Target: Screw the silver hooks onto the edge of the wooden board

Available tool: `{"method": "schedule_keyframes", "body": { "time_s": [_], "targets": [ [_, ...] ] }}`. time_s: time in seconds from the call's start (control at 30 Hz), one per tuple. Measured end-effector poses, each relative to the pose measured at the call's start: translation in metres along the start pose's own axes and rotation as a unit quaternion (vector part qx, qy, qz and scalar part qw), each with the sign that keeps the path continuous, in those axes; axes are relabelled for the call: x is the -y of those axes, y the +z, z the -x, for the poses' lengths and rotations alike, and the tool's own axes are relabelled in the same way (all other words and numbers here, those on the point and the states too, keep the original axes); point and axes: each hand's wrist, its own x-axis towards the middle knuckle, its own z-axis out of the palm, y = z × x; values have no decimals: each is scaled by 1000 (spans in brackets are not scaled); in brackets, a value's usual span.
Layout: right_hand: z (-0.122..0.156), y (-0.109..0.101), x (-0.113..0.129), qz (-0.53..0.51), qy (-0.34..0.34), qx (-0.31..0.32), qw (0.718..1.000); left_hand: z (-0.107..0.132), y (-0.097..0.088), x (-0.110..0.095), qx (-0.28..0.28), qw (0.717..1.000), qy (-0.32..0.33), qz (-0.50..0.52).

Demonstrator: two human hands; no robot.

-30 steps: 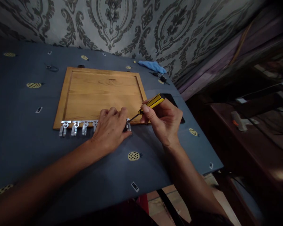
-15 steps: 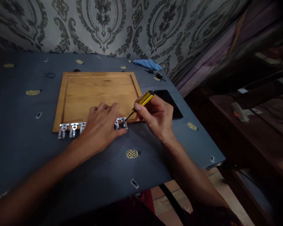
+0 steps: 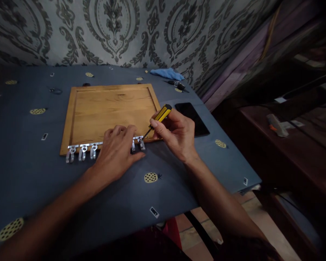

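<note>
A wooden framed board lies flat on the table, with a silver metal hook rail along its near edge. My left hand covers the rail's middle, fingers bent over the board and thumb out beside the hooks at the right; the fingertips' exact contact is hidden. In my right hand is a screwdriver with a yellow and black handle, pinched between thumb and fingers. It slants down to the left, its tip at the rail's right end by the last hook. A screw there is too small to make out.
A black phone lies right of the board on the patterned tablecloth. Farther back are a blue cloth and a bunch of keys. Patterned fabric borders the table's far side; a dark red cabinet stands to the right.
The view has shifted slightly, so the board and hands appear a little farther left. The screwdriver still points at the rail's right end, and both hands keep nearly the same pose.
</note>
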Motion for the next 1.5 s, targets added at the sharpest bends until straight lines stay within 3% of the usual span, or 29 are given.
{"method": "schedule_keyframes", "body": {
  "time_s": [0.3,1.17,1.37,1.5],
  "targets": [
    [-1,0,3,19,-10,-3,1000,-4,8,-3,-5,1000,2,-21],
    [1,0,7,21,14,-2,1000,-7,9,-4,0,1000,-8,3],
    [0,2,9,-28,16,-2,999,-6,10,-4,-4,1000,-15,16],
    [-1,1,12,-28,17,-47,998,-6,10,-3,-3,1000,-23,20]
  ]
}}
